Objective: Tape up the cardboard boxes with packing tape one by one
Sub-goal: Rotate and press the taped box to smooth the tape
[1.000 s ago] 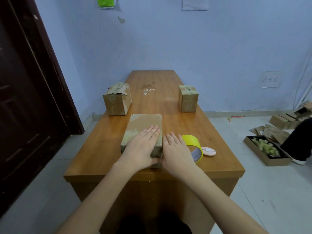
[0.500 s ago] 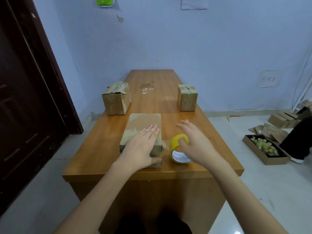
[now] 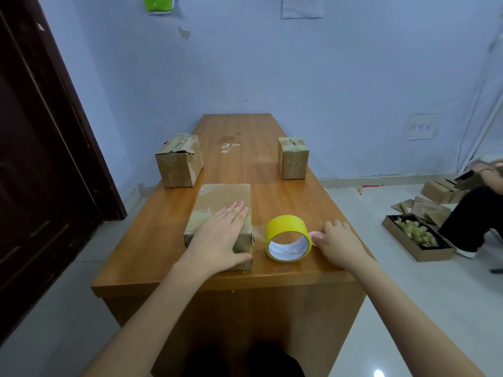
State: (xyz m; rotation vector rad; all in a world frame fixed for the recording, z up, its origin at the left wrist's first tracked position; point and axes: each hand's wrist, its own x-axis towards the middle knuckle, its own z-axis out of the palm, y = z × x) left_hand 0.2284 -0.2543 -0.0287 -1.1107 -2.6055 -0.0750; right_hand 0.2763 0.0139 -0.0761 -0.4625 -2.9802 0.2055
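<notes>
A flat cardboard box [image 3: 223, 202] lies near the front edge of the wooden table [image 3: 245, 164]. My left hand [image 3: 217, 238] presses flat on its near end, fingers straight, thumb against the box's front face. A yellow tape roll [image 3: 288, 236] stands on its edge just right of the box, with a clear strip of tape running from it to the box's corner. To the right of the roll, my right hand [image 3: 337, 240] curls its fingers and thumb round a small pink cutter [image 3: 315, 235], which is mostly hidden under the fingers.
Two more cardboard boxes stand farther back, one at the left [image 3: 179, 159] and one at the right [image 3: 294, 157]. A dark door [image 3: 40, 159] is on the left. On the floor at the right are a tray of scraps [image 3: 416, 236], loose cardboard [image 3: 432, 205] and a seated person [image 3: 473, 210].
My right hand left the tape roll and moved right onto the pink cutter. The roll now stands on its edge by the box. My left hand stayed on the box.
</notes>
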